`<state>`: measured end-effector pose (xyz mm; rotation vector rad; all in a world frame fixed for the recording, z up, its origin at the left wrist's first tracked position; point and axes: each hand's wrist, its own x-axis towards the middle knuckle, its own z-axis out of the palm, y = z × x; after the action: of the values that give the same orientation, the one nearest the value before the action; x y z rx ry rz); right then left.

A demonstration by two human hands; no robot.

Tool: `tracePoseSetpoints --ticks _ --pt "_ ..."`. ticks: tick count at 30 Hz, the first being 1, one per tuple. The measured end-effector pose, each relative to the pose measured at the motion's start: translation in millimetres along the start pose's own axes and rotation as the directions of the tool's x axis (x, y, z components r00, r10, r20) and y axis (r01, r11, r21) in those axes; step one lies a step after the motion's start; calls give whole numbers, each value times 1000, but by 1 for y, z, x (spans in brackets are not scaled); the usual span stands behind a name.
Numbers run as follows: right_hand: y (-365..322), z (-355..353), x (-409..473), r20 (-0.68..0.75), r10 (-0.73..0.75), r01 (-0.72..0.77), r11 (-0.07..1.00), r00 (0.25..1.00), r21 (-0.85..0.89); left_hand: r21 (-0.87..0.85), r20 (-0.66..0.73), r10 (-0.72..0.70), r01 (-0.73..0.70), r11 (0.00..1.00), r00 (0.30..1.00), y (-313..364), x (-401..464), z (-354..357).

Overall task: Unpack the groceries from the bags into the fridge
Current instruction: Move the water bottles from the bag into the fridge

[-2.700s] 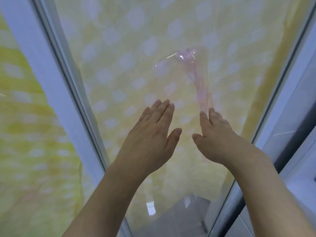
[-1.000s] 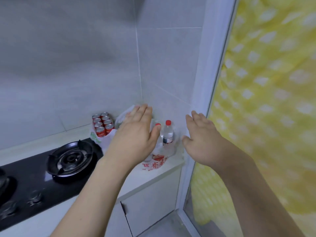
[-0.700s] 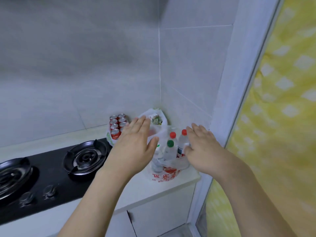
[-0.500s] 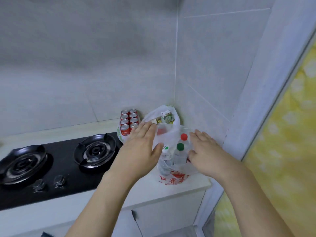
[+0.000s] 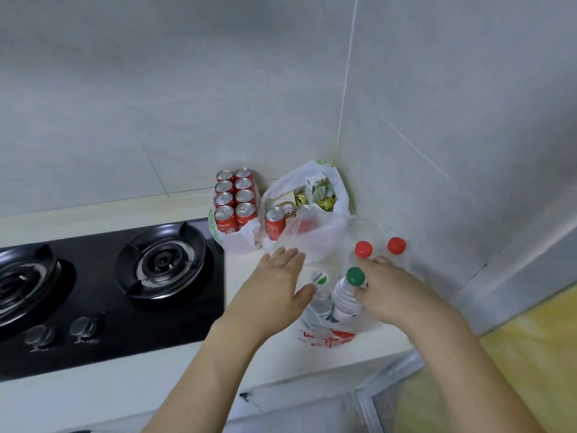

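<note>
Three plastic grocery bags stand in the counter's corner. The front bag (image 5: pixel 324 337), with red print, holds bottles: two with red caps (image 5: pixel 363 249), one with a green cap (image 5: pixel 355 276) and one with a white-and-green cap (image 5: pixel 319 279). Behind it, a white bag (image 5: pixel 338 195) holds cartons, gold packets and a red can (image 5: pixel 275 226). A third bag (image 5: pixel 234 242) holds several red cans. My left hand (image 5: pixel 274 295) is flat with straight fingers, its thumb by the white-and-green cap. My right hand (image 5: pixel 396 292) touches the green-capped bottle's neck, fingers relaxed. No fridge is in view.
A black gas hob (image 5: pixel 93 307) with two burners and knobs fills the counter's left. Tiled walls (image 5: pixel 437 104) meet behind the bags. A cabinet door (image 5: pixel 296 407) is below the counter, and a glass door with a yellow curtain (image 5: pixel 530 354) is at lower right.
My view swung from the yellow curtain to the counter corner. Both hands came down and forward to the front bag of bottles, and the right now touches the green-capped bottle.
</note>
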<state>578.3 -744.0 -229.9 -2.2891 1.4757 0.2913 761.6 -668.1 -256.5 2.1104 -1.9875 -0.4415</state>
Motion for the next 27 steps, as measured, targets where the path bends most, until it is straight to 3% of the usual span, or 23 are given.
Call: tracePoseSetpoints --ticks 7,15,27 --pt "9 9 43 35 -6 7 999 999 -34 -77 71 14 -8 997 997 -8 31 32" --pt "13 16 67 -12 -67 66 994 998 -84 -167 -12 -19 17 986 1000 -11 38 54" --pt "23 29 74 -172 -155 171 982 973 85 -257 -153 -116 74 964 981 -9 38 62"
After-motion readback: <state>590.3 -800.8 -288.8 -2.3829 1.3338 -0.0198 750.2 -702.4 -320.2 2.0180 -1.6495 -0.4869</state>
